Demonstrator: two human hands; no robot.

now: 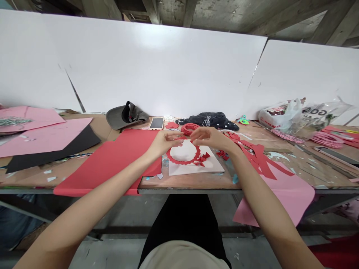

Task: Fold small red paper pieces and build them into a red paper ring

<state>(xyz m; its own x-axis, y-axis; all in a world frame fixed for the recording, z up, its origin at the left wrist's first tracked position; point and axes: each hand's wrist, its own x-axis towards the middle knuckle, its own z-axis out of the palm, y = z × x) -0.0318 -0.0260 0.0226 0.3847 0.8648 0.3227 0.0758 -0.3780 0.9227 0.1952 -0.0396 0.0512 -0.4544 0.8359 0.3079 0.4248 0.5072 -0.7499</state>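
My left hand [165,142] and my right hand [210,138] hover with their fingertips almost meeting above a scalloped red paper ring [183,161]. Whether they pinch anything small is too hard to tell. The ring lies on a white board [213,166], with a small red paper bow [201,160] on its lower right. Just beyond my fingers sits a coil of red paper strip [190,129]. A large red paper sheet [112,157] lies left of the board, and cut red paper scraps [260,160] lie on a pink sheet [288,194] to the right.
A wooden table [193,181] with a metal front edge holds a phone [156,123], a grey cap [126,116] and a dark cloth [209,120]. Plastic bags [280,116] stand at the back right. Pink sheets [30,134] and a black sheet [53,151] lie left. White panels rise behind.
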